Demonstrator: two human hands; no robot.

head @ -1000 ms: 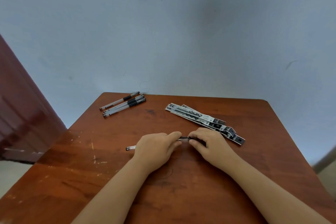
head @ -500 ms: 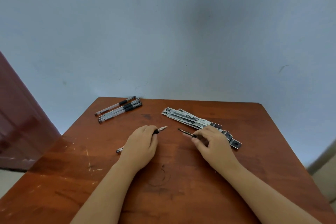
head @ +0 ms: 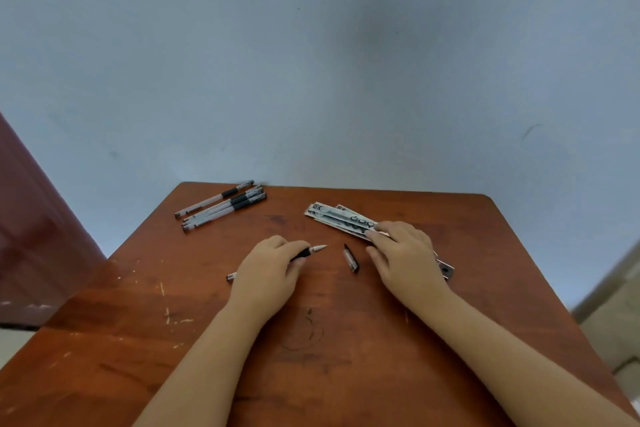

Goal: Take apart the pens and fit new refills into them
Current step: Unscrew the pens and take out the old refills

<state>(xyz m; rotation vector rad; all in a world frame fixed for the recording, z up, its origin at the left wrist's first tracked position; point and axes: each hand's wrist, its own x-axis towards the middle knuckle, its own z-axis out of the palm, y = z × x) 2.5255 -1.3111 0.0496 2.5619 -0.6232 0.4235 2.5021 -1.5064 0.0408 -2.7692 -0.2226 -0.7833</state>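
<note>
1. Overhead and ahead, we face a plain pale blue-grey wall (head: 311, 62) that fills most of the view, with a dark reddish-brown door or panel (head: 38, 229) at the left edge and a strip of light floor at the lower right.
2. Below it, we work at one reddish-brown wooden table (head: 311, 374), its top scuffed with pale scratches on the left side and a faint dark ring mark near the middle.
3. We have two bare forearms reaching in from the near edge.
4. Our left hand (head: 266, 274) is curled round one uncapped pen (head: 311, 250); its pointed tip sticks out to the right and its tail end shows to the left of the hand.
5. Our right hand (head: 405, 253) lies on the refill packets (head: 337, 220), fingers bent over them; we cannot tell whether it grips one or just presses down.
6. Those flat printed packets lie overlapped at the far right of the table; we count at least two.
7. Three capped pens (head: 221, 206) lie side by side at the far left corner, well apart from both hands.
8. One small pen cap (head: 350, 258) lies loose on the table between the two hands, touching neither.
</note>
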